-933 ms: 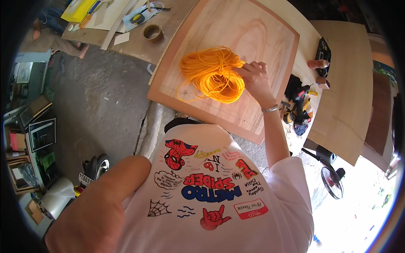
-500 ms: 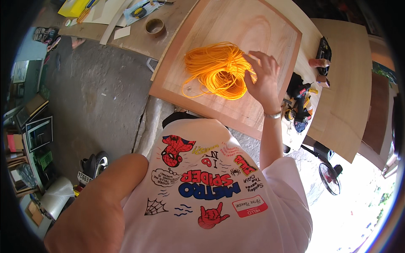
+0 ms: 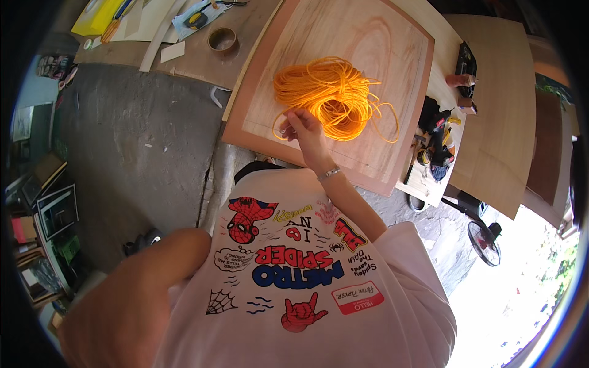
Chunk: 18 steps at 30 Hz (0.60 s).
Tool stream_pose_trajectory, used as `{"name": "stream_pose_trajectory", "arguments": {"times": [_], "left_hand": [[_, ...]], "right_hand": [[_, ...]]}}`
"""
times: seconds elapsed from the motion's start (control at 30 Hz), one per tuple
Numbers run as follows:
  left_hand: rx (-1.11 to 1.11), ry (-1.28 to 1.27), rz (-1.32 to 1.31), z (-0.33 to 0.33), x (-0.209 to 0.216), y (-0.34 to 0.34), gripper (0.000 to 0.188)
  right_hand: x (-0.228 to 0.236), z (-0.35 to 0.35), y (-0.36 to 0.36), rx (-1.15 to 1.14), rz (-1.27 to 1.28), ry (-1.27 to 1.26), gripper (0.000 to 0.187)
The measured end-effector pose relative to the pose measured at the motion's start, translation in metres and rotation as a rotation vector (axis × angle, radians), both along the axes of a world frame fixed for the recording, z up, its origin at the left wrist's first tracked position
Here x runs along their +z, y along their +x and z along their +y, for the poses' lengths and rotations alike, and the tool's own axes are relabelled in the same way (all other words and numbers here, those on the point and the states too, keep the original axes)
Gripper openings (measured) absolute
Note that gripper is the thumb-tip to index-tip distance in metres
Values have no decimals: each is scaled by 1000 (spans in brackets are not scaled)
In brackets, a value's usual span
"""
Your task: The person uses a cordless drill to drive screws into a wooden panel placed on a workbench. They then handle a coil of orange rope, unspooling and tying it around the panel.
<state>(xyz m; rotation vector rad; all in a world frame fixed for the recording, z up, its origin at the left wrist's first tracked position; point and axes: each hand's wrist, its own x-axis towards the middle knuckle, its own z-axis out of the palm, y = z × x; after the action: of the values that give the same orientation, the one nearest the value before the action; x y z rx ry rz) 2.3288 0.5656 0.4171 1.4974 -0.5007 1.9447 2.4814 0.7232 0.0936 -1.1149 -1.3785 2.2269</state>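
Note:
A thick coil of orange-yellow cord lies on a wooden panel with a darker border. My right hand is at the coil's near left side, palm turned in. Its thumb and fingertips are pinched together at a thin loose loop of the cord that bows out on that side. The exact grip is partly hidden by the fingers. At the coil's right, another loose strand curls out over the panel. Of my left side only the bent arm shows at the lower left; the left hand is out of sight.
On the bench at the back left are a brown tape roll, a tape measure and a white card. Power drills sit right of the panel. A fan stands at the lower right, and framed panels lean at the left.
My right hand has moved from the coil's right side to its near left and closed there on the loose loop. A strand now sticks out on the coil's right.

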Motion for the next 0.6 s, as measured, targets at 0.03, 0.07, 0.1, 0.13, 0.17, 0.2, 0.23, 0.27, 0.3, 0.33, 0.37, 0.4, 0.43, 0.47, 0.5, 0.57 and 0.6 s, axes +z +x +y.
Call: {"name": "stream_pose_trajectory", "arguments": {"times": [0.03,0.07,0.1,0.13,0.17,0.2,0.23,0.27,0.3,0.33,0.37,0.4,0.43,0.47,0.5,0.57,0.6], "left_hand": [[100,-130,-37,-5,-19,-10,30],[182,-253,-78,-10,-60,-22,19],[353,-458,-60,-13,-71,-28,21],[527,-760,62,15,-91,-32,24],[725,-1066,290,41,-103,-27,28],[872,-1246,520,68,-120,-19,33],[994,-1272,723,97,-142,-7,37],[1220,-1090,912,125,-185,4,51],[1396,-991,1071,148,-204,19,58],[1572,-872,1223,170,-221,32,65],[1623,-928,1379,190,-246,43,72],[1660,-973,1544,207,-266,50,79],[1467,-1085,1626,220,-275,48,81],[1286,-1194,1703,231,-278,40,83],[1100,-1299,1772,236,-282,32,85],[923,-1422,1371,235,-296,9,85],[765,-1521,1108,235,-313,-6,83]], "right_hand": [[3,-2,2,10,-52,62,23],[-2,-2,14,116,-150,173,20],[10,-7,14,282,-211,273,18],[12,-8,30,369,-324,386,17],[16,-14,38,398,-292,518,16],[24,-23,46,426,-254,650,15],[28,-27,53,445,-220,781,14],[31,-30,59,535,-314,920,13],[30,-32,65,632,-409,1050,13],[28,-33,71,731,-506,1182,13],[23,-32,80,751,-520,1164,14],[16,-34,92,762,-540,1138,15],[13,-36,106,765,-564,1105,17],[20,-32,114,723,-574,1016,18],[30,-27,125,682,-581,929,20],[32,-18,150,455,-554,709,24],[22,-15,164,291,-507,577,25]]}}
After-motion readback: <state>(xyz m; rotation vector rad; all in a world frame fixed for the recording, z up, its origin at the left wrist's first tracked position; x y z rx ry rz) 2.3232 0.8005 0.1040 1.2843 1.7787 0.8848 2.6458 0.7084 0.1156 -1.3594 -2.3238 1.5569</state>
